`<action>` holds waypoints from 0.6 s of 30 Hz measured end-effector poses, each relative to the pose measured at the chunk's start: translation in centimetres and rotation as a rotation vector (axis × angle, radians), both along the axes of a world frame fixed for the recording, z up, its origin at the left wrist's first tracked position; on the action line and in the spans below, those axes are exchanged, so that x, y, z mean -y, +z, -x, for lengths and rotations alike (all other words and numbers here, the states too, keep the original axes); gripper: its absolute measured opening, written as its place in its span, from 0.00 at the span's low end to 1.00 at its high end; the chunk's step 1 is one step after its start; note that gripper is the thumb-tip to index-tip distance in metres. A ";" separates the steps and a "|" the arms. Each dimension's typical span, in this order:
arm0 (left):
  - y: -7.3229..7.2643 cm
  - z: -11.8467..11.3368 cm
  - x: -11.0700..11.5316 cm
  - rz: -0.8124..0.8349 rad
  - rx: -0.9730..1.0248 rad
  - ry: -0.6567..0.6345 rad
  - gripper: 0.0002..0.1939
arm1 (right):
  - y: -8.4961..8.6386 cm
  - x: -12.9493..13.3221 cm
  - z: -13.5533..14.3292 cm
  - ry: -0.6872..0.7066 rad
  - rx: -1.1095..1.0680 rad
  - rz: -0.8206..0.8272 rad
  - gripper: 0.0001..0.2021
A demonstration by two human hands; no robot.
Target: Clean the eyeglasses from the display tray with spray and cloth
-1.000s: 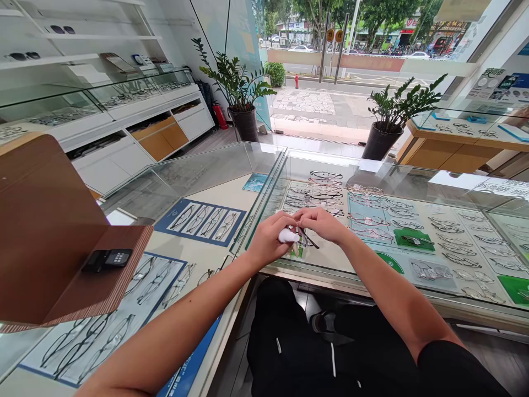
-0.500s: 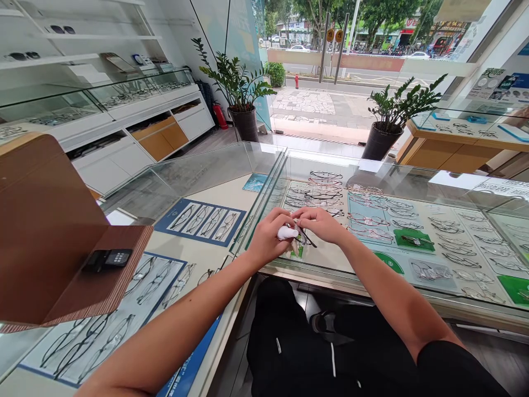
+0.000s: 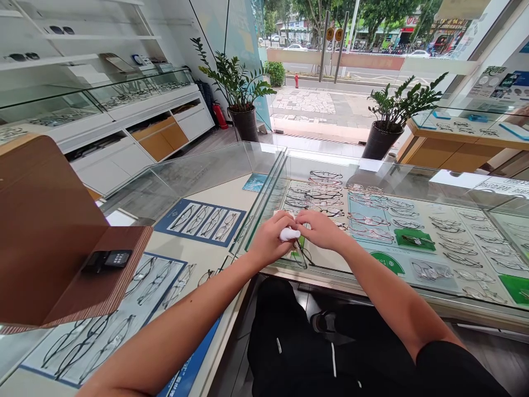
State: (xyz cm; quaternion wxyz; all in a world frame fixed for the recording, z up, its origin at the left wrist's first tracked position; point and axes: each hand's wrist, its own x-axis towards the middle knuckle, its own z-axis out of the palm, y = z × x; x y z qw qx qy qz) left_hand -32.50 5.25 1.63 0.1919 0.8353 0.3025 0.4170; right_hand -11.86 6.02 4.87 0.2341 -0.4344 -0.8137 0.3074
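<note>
Near the glass counter [image 3: 343, 263]'s near-left corner, our left hand [image 3: 273, 234] clutches a white cloth [image 3: 290, 234], while our right hand [image 3: 320, 229], its grip unclear, meets it, seemingly steadying the eyeglasses [image 3: 301, 252].

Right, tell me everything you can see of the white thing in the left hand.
The white thing juts from the left hand, over the glass counter. The visible part is plain and tapers to a blunt tip pointing right. That hand hides the rest; cloth or plastic, I can't tell.
</note>
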 end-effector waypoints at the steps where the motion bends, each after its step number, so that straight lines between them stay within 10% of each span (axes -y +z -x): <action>1: 0.0 0.0 0.0 0.015 0.004 -0.007 0.06 | 0.0 0.0 0.0 0.011 0.033 -0.011 0.14; 14: -0.1 0.0 -0.1 0.167 0.048 0.096 0.03 | -0.3 -0.4 0.0 -0.013 0.043 0.028 0.11; 18: 0.2 -0.1 -0.3 0.348 0.137 0.235 0.18 | -0.4 -0.4 -0.1 -0.021 -0.003 0.033 0.10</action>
